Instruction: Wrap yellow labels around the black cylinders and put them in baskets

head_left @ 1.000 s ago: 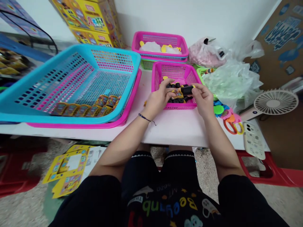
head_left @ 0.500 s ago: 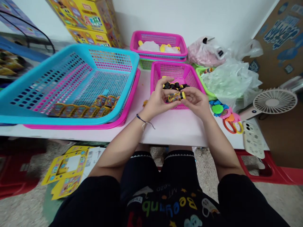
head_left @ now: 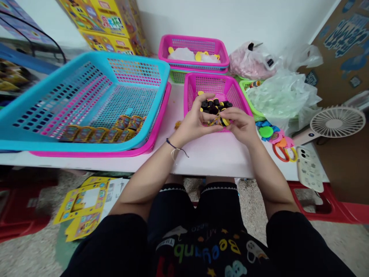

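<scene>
My left hand (head_left: pixel 193 118) is closed round a small printed tub (head_left: pixel 213 122) with yellow ends, held on its side over the front of a small pink basket (head_left: pixel 188 86). At the tub's right end, the fingers and thumb of my right hand (head_left: pixel 240 125) pinch a yellow-and-black piece (head_left: pixel 224 122). Whether that piece is joined to the tub I cannot tell. Several black and yellow pieces (head_left: pixel 213 109) lie in the basket behind my fingers. A big blue basket (head_left: pixel 127 63) on the left holds rows of printed tubs (head_left: pixel 99 134).
A second pink basket (head_left: pixel 223 50) with white bags and yellow parts stands behind. At the right are plastic bags (head_left: pixel 284 94), a green basket (head_left: pixel 245 85), a fan (head_left: pixel 334 123), scissors (head_left: pixel 280 152) and a phone (head_left: pixel 309 169). Yellow boxes (head_left: pixel 115 23) are stacked at the back left.
The tub has turned in my hands, its yellow end now facing me more. My right fingers have shifted round that end. My left hand has hardly moved.
</scene>
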Motion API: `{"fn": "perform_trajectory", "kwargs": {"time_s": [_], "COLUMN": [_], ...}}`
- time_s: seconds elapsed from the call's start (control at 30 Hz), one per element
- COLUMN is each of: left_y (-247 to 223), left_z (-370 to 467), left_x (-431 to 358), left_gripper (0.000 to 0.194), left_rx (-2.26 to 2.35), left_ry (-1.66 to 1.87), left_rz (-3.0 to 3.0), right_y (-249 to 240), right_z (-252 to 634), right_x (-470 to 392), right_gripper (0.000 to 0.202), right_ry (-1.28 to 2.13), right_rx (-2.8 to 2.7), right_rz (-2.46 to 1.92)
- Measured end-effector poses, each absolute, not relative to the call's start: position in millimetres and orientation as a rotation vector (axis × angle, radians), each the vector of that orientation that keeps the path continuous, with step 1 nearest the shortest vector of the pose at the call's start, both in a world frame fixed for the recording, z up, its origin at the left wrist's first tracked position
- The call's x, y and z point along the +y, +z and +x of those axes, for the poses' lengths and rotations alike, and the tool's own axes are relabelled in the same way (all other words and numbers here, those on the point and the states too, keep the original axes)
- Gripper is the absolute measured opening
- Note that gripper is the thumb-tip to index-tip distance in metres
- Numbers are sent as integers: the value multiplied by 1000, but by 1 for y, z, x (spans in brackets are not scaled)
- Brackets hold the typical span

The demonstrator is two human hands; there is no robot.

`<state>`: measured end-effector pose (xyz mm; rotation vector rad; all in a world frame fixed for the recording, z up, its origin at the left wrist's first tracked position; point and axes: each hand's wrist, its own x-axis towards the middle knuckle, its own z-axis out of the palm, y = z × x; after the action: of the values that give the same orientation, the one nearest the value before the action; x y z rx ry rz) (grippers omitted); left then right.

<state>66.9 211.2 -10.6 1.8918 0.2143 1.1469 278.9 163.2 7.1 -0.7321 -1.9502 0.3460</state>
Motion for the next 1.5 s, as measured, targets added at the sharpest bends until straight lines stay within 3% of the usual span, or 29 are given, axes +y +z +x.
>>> {"fn": "perform_trajectory", "kwargs": {"time_s": [0.17,0.33,0.4,0.57,0.7,0.8,0.97,1.07,1.3,1.5], "left_y": [-19,-23,-23,-22,-13,-4,2,-1,-10,-6], "left_z": [71,76,78,85,85,79,69,67,81,74], "left_x": [215,219,218,208,194,185,184,187,183,183], "left_gripper": [96,96,101,109,84,73,79,82,81,87], "left_rx": [339,317,329,369,323,300,276,214,421,305], "left_ry": [1210,1268,1284,1304,1184,1046,970,939,1289,1143], "left_rz": [1818,1733,1706,1668,1755,1807,1871,1904,1958,1943], "right_y": [11,7,0,-18,-19,-16,-19,-22,-26,-35], "right_z": [280,274,267,254,251,250,249,250,255,258], "right_x": [159,150,149,151,149,146,143,140,142,143], "right_gripper": [61,89,85,49,38,37,34,35,38,38], "right_ry": [402,-138,-352,-795,-985,-982,-911,-698,-296,-166], "right_rx": [-2187,-2153,-2106,-2001,-1919,-1897,-1873,-1941,-2020,-2048], "right_rz": [-768,-1000,-1106,-1212,-1035,-870,-866,-991,-1094,-1151]}}
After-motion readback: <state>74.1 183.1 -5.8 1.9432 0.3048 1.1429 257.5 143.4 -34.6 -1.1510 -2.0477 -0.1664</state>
